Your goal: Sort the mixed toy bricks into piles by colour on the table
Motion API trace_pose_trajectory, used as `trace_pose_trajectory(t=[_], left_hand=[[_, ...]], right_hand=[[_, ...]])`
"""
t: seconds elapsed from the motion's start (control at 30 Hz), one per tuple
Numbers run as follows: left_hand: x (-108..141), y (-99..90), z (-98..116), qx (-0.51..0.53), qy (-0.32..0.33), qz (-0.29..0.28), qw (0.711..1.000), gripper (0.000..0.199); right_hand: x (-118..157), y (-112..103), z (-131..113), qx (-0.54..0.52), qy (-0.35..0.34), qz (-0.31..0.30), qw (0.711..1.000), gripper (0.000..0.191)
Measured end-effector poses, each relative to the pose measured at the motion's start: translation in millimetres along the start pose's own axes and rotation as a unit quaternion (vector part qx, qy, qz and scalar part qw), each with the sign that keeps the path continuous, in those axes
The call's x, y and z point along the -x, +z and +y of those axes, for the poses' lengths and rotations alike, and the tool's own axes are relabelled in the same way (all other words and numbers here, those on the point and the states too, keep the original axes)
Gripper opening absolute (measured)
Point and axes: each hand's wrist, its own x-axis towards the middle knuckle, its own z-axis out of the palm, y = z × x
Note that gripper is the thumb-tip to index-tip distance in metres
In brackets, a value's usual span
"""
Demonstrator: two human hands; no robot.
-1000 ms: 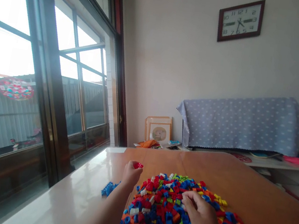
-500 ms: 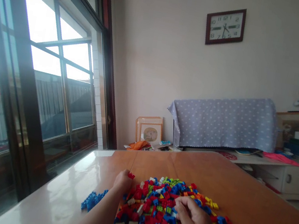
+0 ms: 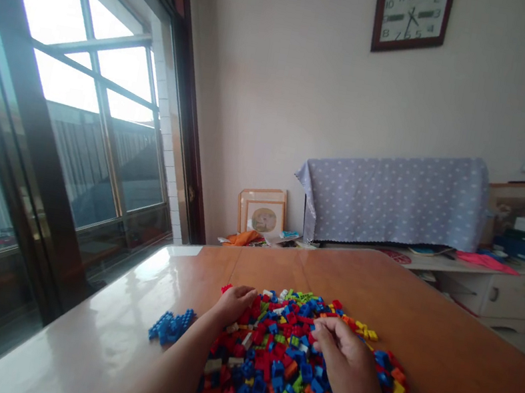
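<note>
My left hand (image 3: 238, 302) reaches to the far left edge of a heap of plastic building bricks (image 3: 276, 355), its fingers bent together and tips hidden at the red bricks there. Just beyond its knuckles, a red brick (image 3: 226, 288) shows on the table. Over the right part of the heap is my right hand (image 3: 348, 357), closed with thumb against the fingers; what it pinches, if anything, is too small to make out. Left of my left forearm lies a cluster of blue bricks (image 3: 171, 327), apart from the heap.
The heap spreads over a glossy brown wooden table (image 3: 355, 274). Behind it stand a low white cabinet (image 3: 509, 297) and something under a grey-blue patterned cloth (image 3: 394, 199). A framed picture (image 3: 262, 213) leans at the wall. Glass sliding doors (image 3: 53, 200) run along the left.
My left hand has moved right, onto the heap's edge; the red brick that was at its fingertips now shows to its left. My right hand stays nearly in place. The view has tipped down slightly.
</note>
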Motion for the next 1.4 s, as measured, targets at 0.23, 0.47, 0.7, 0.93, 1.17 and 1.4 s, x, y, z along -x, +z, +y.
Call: trace_pose_trajectory(t=[0.23,0.47,0.7,0.93,1.17,1.4], left_hand=[[17.7,13.5,6.9,0.063,0.010,-0.079,0.995,0.053],[36.1,25.0,27.8,0.109,0.035,-0.113,0.987,0.048],[45.1,39.5,36.8,0.154,0.060,-0.141,0.976,0.045],[46.0,44.0,49.3,0.181,0.055,-0.178,0.966,0.053],[20.1,13.4,56.9,0.148,0.027,-0.097,0.984,0.056],[-31.1,16.3,52.6,0.175,-0.014,-0.036,0.984,0.072]], right_hand=[[-2.5,-2.1,1.0,-0.044,0.025,0.031,0.998,0.038],[-1.1,-5.6,-6.5,-0.008,0.006,0.039,0.999,0.036],[-3.2,-6.3,-5.7,-0.033,0.020,0.040,0.998,0.038],[-2.1,-9.2,-8.2,-0.038,0.029,0.052,0.998,0.039],[-0.4,-9.9,-17.9,-0.070,0.029,0.088,0.993,0.041],[0.5,-10.3,-22.8,-0.097,0.037,0.115,0.988,0.044]])
